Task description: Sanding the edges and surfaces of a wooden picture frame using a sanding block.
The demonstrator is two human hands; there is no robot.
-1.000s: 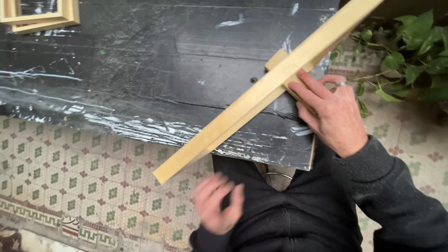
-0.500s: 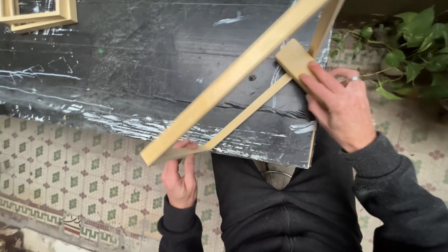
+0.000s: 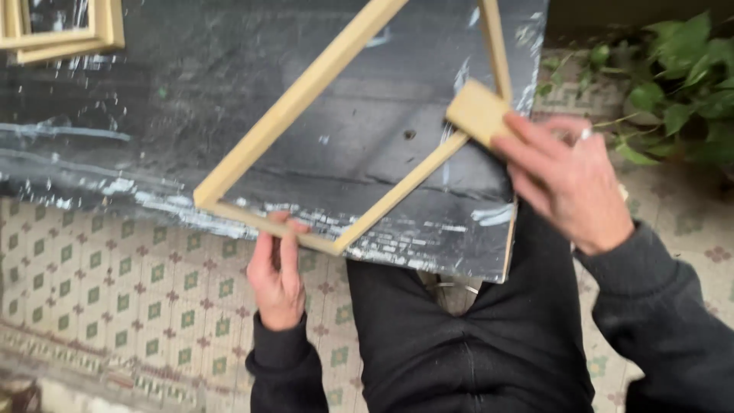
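Over the black table (image 3: 191,115), left hand (image 3: 277,279) fingers gripping wooden frame (image 3: 306,84) bottom rail, right hand (image 3: 569,183) pressing sanding block (image 3: 478,111)

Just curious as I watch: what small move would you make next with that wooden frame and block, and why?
Probably slide the block along the frame rail: the right hand presses it against the right rail, while the left hand grips the near rail above the black table.
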